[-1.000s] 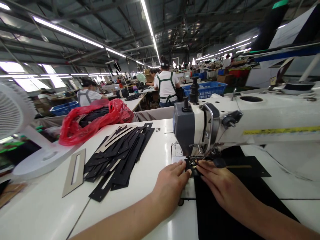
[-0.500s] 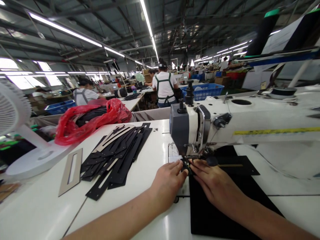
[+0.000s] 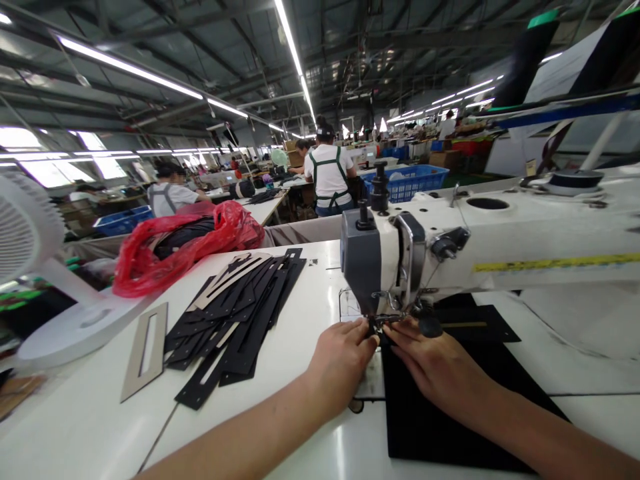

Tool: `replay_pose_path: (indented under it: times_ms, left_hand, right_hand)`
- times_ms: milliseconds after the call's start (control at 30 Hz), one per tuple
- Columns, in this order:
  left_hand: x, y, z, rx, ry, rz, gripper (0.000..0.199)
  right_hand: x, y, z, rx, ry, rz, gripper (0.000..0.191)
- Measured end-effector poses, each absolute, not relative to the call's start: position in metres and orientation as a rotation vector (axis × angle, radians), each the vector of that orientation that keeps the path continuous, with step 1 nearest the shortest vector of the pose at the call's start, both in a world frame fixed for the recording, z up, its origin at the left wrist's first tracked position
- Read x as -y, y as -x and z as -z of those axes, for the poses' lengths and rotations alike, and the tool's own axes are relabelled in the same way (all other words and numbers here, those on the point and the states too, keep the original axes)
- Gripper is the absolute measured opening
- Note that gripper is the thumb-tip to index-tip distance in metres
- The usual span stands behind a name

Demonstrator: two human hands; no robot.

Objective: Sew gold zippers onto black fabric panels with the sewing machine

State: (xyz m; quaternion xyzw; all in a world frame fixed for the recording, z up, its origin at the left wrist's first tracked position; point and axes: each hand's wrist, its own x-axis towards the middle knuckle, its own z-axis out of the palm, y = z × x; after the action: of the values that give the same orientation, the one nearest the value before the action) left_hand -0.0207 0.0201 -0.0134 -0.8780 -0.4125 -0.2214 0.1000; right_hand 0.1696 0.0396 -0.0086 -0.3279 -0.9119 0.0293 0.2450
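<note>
The left hand (image 3: 340,363) and right hand (image 3: 430,367) are both at the needle area of a white-and-grey industrial sewing machine (image 3: 367,260). A small black workpiece with metal fittings (image 3: 377,327) lies under the presser foot, directly between the two hands. The left fingertips (image 3: 365,327) bear on it from the left and the right fingertips (image 3: 393,331) close on it from the right. Both grips are narrow and holding the piece, though the fingers partly hide the exact contact. Beneath the right hand lies a flat black fabric panel (image 3: 450,413) on the white sewing table (image 3: 90,420). Left of the machine is a loose pile of slotted black die-cut strips (image 3: 235,320), with a beige slotted cardboard template (image 3: 143,353) just beside it. A red plastic bag (image 3: 150,260) holding dark material sits at the far table edge, near a white pedestal fan (image 3: 25,233). Further off, a co-worker in a white shirt and green apron (image 3: 329,177) is seated beside a blue plastic crate (image 3: 405,183).
</note>
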Motion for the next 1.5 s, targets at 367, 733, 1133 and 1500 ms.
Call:
replay_pose_path:
  times_ms: [367, 733, 1133, 1500]
  left_hand:
    - [-0.021, 0.020, 0.013, 1.233, 2.592, 0.723, 0.009]
    - [-0.021, 0.020, 0.012, 1.241, 2.601, 0.744, 0.010]
    - [-0.023, 0.019, 0.014, 1.292, 2.590, 0.834, 0.007]
    - [0.076, 0.022, -0.007, 2.390, 2.716, 2.309, 0.036]
  right_hand:
    - [-0.043, -0.171, 0.010, 2.461, 0.864, -0.010, 0.034]
    - [-0.043, -0.171, 0.014, 2.424, 0.871, 0.046, 0.033]
    - [-0.047, -0.170, 0.022, 2.379, 0.860, 0.142, 0.032]
    - [0.039, -0.207, 0.030, 2.488, 1.055, 0.589, 0.068]
